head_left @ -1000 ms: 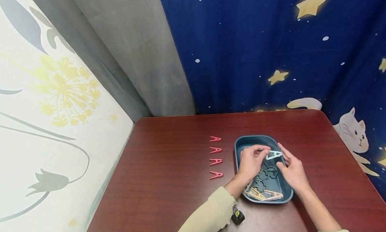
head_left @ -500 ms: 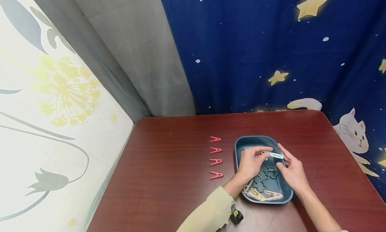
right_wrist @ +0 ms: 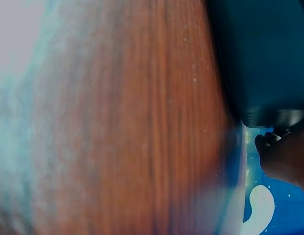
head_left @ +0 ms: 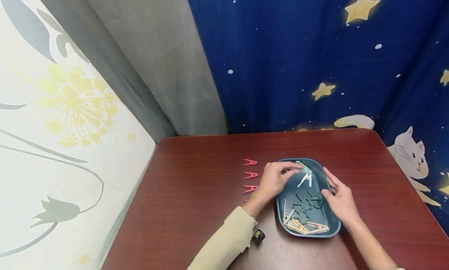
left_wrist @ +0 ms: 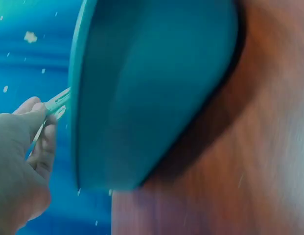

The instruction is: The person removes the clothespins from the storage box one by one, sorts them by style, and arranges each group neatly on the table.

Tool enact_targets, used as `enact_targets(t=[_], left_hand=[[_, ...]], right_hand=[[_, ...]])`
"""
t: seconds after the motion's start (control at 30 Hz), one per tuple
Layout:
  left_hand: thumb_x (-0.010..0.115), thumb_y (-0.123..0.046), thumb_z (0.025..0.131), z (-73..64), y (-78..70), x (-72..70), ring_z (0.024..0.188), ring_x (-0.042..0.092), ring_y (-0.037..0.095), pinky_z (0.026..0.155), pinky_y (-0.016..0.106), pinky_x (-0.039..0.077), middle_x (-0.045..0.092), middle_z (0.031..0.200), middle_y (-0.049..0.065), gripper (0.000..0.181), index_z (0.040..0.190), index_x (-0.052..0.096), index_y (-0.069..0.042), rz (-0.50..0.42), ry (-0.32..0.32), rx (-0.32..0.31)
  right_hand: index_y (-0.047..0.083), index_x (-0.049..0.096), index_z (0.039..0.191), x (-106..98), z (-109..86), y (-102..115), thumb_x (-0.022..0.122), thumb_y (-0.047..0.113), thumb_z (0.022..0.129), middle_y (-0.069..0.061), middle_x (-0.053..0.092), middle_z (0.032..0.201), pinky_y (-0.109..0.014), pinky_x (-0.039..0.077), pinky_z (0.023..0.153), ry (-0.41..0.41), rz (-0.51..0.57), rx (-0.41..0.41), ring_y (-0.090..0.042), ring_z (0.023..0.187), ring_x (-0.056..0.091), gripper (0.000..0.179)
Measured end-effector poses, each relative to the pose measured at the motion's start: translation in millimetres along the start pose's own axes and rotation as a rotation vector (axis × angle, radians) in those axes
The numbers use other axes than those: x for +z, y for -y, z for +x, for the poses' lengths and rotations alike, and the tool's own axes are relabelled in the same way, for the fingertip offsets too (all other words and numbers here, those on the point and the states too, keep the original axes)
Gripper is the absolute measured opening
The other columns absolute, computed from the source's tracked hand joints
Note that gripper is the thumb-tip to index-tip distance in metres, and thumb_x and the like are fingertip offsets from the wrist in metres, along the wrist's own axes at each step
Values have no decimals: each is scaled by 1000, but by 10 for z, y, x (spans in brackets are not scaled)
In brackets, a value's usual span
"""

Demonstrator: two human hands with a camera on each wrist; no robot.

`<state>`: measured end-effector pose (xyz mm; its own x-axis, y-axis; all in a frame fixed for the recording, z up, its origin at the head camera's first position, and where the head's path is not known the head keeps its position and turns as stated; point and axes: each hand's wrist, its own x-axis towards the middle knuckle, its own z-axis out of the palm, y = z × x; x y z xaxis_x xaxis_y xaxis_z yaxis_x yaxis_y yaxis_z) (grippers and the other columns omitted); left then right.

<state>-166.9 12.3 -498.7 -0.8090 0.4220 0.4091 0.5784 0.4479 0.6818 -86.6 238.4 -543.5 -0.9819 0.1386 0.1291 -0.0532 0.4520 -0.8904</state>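
My left hand pinches a pale green clothespin above the far left part of a blue-grey tray. In the left wrist view, thumb and fingers close on this clothespin beside the tray's outer wall. A white clothespin lies in the tray, just below the green one. My right hand grips the tray's right rim, its thumb on the inner side. Blurred and dark, part of the right hand shows at the tray's end in the right wrist view.
Dark green shaped outlines lie mid-tray. Yellow and white clothespins gather at its near end. Left of the tray, red clothespins form a column on the brown table, partly covered by the left hand and arm.
The left hand has moved left and slightly up with the clothespin, which it turned in its fingers. The white clothespin in the tray now shows. The right hand stays on the rim.
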Motion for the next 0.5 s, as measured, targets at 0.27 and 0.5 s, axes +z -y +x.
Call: enact_targets(t=[0.27, 0.5], left_hand=[[80, -18, 98, 84, 325, -433, 81, 65, -4, 69, 13, 51, 80, 106, -8, 15, 111, 85, -21, -86, -125, -115], [70, -5, 103, 90, 636, -854, 88, 76, 14, 70, 36, 62, 81, 103, 6, 23, 122, 81, -10, -235, -172, -174]], right_hand=[[9, 44, 162, 7, 2, 0, 64, -8, 95, -28, 54, 147, -4, 40, 81, -10, -28, -10, -15, 126, 58, 73], [9, 41, 164, 8, 8, 14, 63, -7, 96, -30, 53, 148, -3, 39, 80, 2, -30, -3, -48, 130, 55, 73]])
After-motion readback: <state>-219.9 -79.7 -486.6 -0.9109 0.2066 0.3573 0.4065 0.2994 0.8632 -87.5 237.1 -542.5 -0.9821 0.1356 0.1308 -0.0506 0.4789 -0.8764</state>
